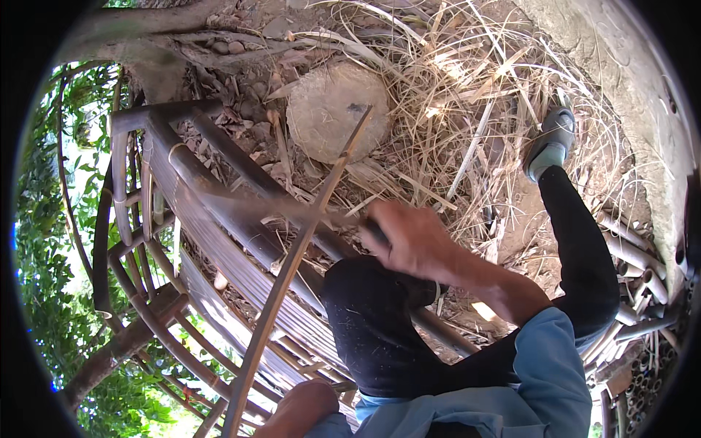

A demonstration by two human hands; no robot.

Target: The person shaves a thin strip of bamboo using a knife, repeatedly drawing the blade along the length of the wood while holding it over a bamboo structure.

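Note:
My right hand (401,237) is closed around the dark handle of a long knife (266,208). Motion blurs the blade, which points left and crosses a long brown bamboo strip (281,285). Whether the edge touches the strip, I cannot tell. The strip slants from the lower edge up to a round, flat-topped block (336,109), its far end over the block. My bent left arm (303,409) shows beside the strip at the bottom; the left hand lies beyond the lower edge.
A bamboo bench (241,270) with a slatted seat runs along my left, under my bent leg (372,321). Pale shavings (467,117) cover the ground ahead. My other foot, in a grey slipper (555,135), rests near the wall (621,58). Cut bamboo poles (635,263) are piled at right.

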